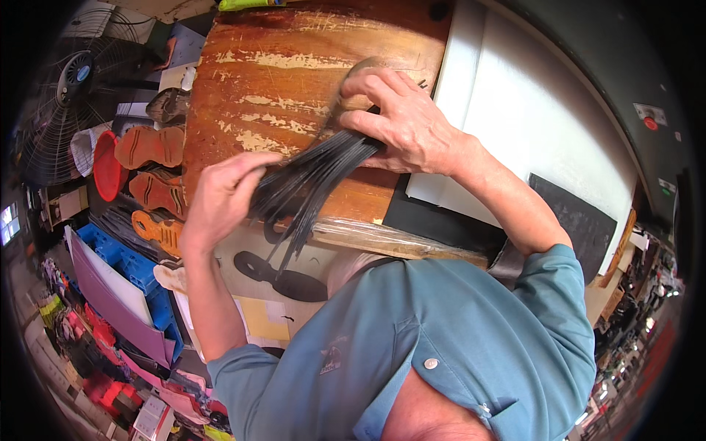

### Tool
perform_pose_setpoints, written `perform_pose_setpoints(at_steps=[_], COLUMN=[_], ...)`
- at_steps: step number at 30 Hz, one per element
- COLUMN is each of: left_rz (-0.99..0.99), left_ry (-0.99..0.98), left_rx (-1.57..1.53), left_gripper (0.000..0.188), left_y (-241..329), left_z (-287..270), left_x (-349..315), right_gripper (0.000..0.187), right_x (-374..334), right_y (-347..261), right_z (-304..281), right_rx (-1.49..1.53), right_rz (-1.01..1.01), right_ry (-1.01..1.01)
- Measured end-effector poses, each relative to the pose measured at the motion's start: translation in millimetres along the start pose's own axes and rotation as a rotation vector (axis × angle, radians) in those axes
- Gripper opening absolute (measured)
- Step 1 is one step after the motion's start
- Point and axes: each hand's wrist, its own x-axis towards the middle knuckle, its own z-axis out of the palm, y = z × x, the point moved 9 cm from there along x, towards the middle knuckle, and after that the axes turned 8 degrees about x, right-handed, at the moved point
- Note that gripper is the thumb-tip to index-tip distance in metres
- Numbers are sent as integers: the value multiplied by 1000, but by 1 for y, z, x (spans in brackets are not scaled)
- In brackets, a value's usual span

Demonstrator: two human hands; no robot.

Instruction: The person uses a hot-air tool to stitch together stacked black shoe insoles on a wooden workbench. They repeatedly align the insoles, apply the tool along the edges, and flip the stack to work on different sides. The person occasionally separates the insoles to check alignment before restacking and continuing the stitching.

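Note:
A fanned bundle of thin black strips [318, 170] hangs above the near edge of a worn wooden worktop [294, 81]. My right hand [406, 121] is closed round the upper end of the bundle, fingers curled over it. To the left, my left hand [222, 192] pinches at the spread side of the strips, thumb and forefinger together. A blurred strip bends up past my right fingers. The loose ends dangle down toward my body, over dark sole-shaped pieces [283, 278] below the worktop edge. What exactly sits inside my right palm is hidden.
White sheets [515, 110] and a black sheet [434, 217] lie to the right. On the left are orange-brown sole-shaped templates [151, 147], a red oval dish [107, 166], a fan [77, 70] and a blue crate [165, 323]. A red button [650, 123] is on the far-right machine.

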Motion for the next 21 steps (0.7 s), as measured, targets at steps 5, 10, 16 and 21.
perform_pose_setpoints(at_steps=[5, 10, 16, 21], left_rz=[-92, -26, 10, 65], left_ry=[-155, -153, 184, 126], left_rx=[-157, 22, 337, 300], left_gripper=[32, 59, 76, 75], left_y=[-18, 36, 67, 57], left_z=[21, 21, 55, 54], left_x=[-8, 0, 15, 12], right_gripper=[71, 70, 87, 137], right_x=[2, 13, 3, -26], right_y=[-2, 17, 22, 75], right_z=[-9, 18, 12, -6], right_rx=[33, 77, 84, 273], right_rz=[-67, 77, 64, 424], right_ry=[95, -186, -149, 28])
